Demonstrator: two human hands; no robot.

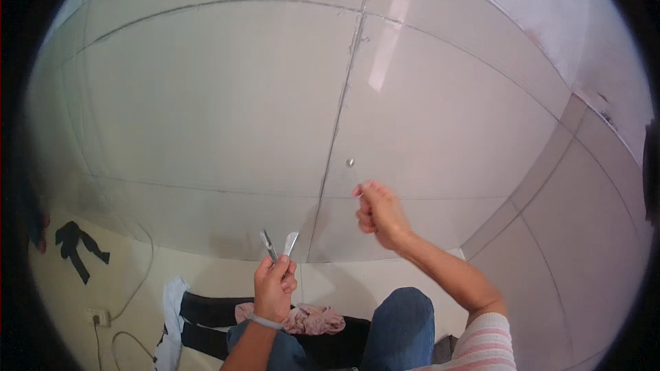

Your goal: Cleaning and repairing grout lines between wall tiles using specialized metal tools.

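Note:
My left hand [273,290], with a grey band at the wrist, is closed around the lower ends of two slim metal pieces. One is a dark, slotted-looking piece [269,246] and the other a flat, pale blade-like piece [291,242]; they spread upward in a V. I cannot tell whether they are joined. My right hand [379,213] is raised before the tiled wall [220,96], its fingers curled and thumb and forefinger close together. Whatever they hold, if anything, is hidden. Just above them, a small round metal thing [350,163] shows against the wall.
Dark and pink clothes [316,319] lie by my jeans-clad knees [402,323]. On the floor at left are a black cloth strip [79,247] and a power socket [97,317] with cables. Another tiled wall [564,233] rises at right.

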